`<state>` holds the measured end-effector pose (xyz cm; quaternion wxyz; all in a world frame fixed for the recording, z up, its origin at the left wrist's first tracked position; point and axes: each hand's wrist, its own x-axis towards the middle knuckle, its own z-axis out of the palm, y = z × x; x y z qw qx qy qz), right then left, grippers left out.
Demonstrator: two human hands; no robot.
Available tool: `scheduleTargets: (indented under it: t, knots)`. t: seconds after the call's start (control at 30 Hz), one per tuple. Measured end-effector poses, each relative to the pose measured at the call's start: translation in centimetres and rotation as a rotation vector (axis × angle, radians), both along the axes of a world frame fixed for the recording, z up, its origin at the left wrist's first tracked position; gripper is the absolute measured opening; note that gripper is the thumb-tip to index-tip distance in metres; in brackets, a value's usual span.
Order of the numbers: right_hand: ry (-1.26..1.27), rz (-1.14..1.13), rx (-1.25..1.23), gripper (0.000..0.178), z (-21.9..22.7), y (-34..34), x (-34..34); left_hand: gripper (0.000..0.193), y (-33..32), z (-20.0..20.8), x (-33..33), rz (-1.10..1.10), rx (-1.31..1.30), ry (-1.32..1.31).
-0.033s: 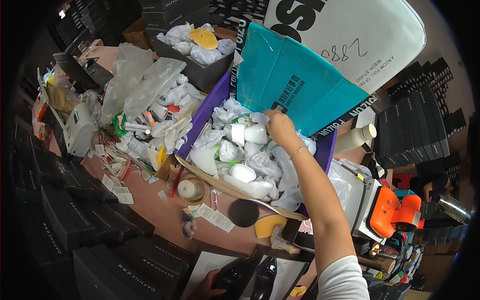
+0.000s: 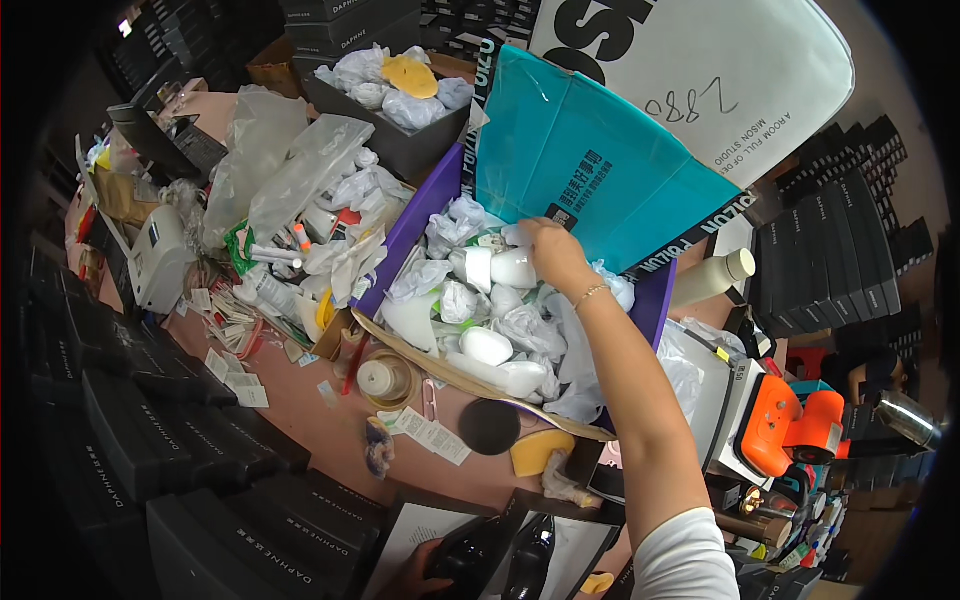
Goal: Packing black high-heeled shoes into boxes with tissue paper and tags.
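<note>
I read the right hand (image 2: pixel 556 252) just off centre, toward 2 o'clock, lowered into the large box (image 2: pixel 438 198) with the fingers curled. A whitish piece shows beside its fingertips; I cannot tell whether they are clamped on it, as the back of the hand covers the contact.

Box: purple side walls; turquoise flap (image 2: pixel 545 130) raised at 12 to 1 o'clock, with dark printing and a black printed edge. Contents: crumpled white wrapping (image 2: pixel 527 328), partly translucent, heaped around smooth white forms. One rounded form (image 2: pixel 487 346) lies near the centre of my view.

I read the left hand (image 2: pixel 415 572) between 6 and 7 o'clock, cut by the lower edge. Its fingers are closed around a black shoe (image 2: pixel 468 553), dark and smooth, only partly visible.

Shoebox: at 6 o'clock, black outside with white lining (image 2: pixel 582 548). A second black shoe (image 2: pixel 530 560) lies in it, glossy, with bright highlights along its surface.

Adjacent items: a cream bottle (image 2: pixel 715 278) at 3 o'clock, tilted, beside the purple wall; an orange device (image 2: pixel 768 425) near 4 o'clock.
</note>
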<state>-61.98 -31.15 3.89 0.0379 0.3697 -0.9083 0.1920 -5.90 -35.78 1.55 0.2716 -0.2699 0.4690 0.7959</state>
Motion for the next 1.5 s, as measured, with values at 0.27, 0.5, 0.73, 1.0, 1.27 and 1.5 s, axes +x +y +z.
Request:
scheduleTargets:
  t: [0.27, 0.5, 0.73, 1.0, 1.27, 1.5]
  knots:
    - [-0.188, 0.071, 0.492, 0.029, -0.6, -1.3, 3.2, 0.082, 0.2, -1.9, 1.1, -0.052, -0.128, 0.156]
    - [-0.085, 0.098, 0.669, 0.027, 2.4, 4.3, 6.6, 0.08, -0.2, 0.5, -0.4, -0.053, -0.019, 0.051]
    - [0.018, -0.01, 0.416, 0.056, 3.5, 5.8, 5.5, 0.078, 0.8, -4.0, 1.6, 0.019, -0.138, 0.335]
    - [-0.167, 0.087, 0.434, 0.024, -1.1, 4.1, 7.5, 0.078, 0.7, -5.3, 2.5, 0.008, -0.095, 0.238]
    - [-0.149, -0.232, -0.149, 0.035, 2.9, 6.2, 5.3, 0.08, 0.5, -0.1, -0.6, 0.065, 0.065, 0.034]
    - [-0.461, -0.042, -0.162, 0.035, 8.3, 7.5, 7.4, 0.08, 0.7, -0.8, 0.0, 0.078, 0.045, 0.09]
